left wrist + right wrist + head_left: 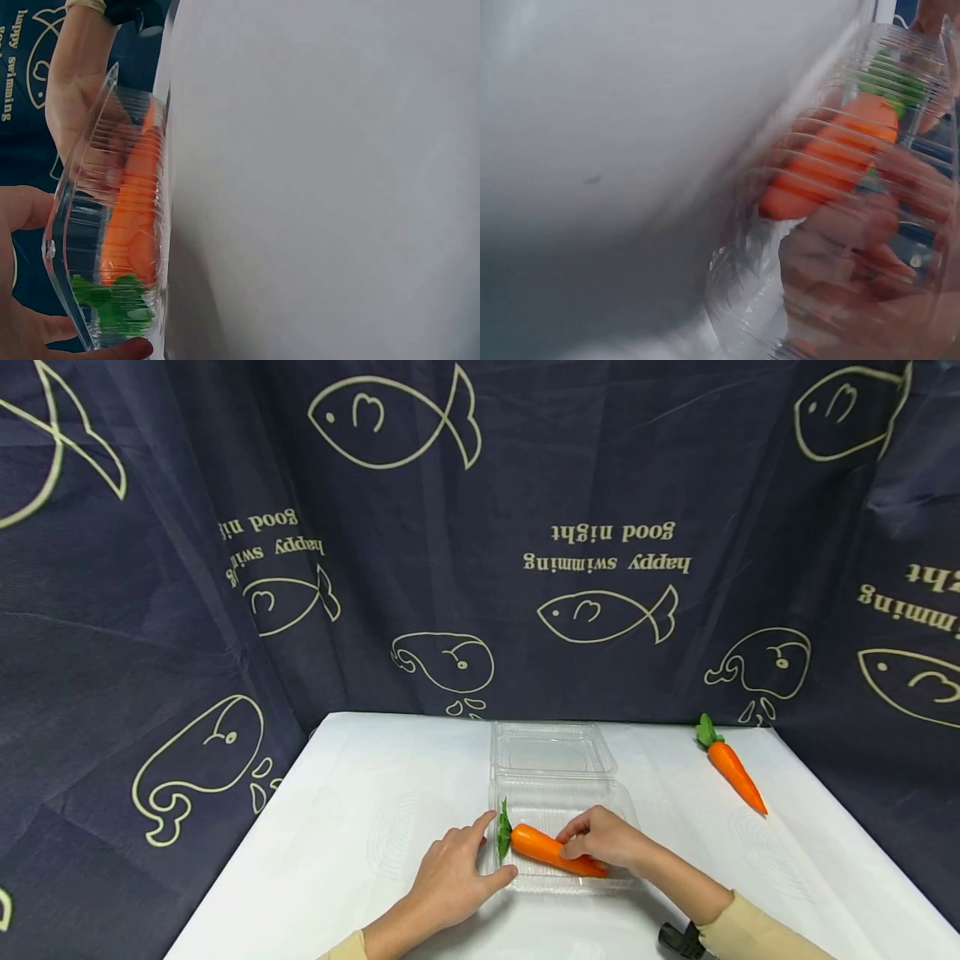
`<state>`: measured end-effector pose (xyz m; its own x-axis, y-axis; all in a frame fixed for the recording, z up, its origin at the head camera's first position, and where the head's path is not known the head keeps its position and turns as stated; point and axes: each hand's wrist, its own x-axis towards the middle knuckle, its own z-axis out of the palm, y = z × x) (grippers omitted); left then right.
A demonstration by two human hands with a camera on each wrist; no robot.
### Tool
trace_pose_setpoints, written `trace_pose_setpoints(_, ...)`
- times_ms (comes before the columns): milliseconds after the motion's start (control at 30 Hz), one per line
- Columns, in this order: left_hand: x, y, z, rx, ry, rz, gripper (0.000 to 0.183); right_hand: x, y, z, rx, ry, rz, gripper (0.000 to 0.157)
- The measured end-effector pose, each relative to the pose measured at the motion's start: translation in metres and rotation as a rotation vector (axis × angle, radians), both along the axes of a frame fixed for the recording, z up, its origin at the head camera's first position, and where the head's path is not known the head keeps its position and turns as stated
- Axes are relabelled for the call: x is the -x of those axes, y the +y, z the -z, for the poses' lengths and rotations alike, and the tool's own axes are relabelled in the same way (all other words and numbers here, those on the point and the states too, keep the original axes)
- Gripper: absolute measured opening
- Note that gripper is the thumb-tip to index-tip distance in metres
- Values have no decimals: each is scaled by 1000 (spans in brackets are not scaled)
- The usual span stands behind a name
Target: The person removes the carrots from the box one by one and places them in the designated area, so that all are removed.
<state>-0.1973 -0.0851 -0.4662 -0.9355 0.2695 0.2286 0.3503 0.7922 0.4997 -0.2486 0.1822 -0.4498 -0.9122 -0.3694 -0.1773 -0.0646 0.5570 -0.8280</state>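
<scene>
A clear plastic hinged box [600, 795] lies on the white table, its lid [553, 753] folded back flat behind the base. Inside the base, an orange carrot [534, 843] lies slantwise, green leaves at the left wall and its tip towards the front right. My right hand [611, 841] reaches into the base and pinches the carrot near its narrow end. Fingers spread, my left hand [453, 875] rests against the box's left end, thumb at the front corner. Through the ribbed wall the carrot [133, 217] shows in the left wrist view; the right wrist view is blurred.
A second carrot [735, 775] with green leaves lies at the table's back right. Dark cloth [510, 677] with fish drawings hangs behind and beside the white table [360, 793]. A black device [681, 938] sits by the right sleeve.
</scene>
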Motion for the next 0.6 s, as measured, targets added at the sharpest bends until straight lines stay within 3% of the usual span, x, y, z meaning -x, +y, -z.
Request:
trace_pose_setpoints(233, -1, 0, 0, 0, 1, -2, 80, 0, 2, 0, 55, -43, -28, 28)
trace_pose_setpoints(600, 0, 1, 1, 0, 8, -8, 81, -1, -4, 7, -8, -1, 60, 27)
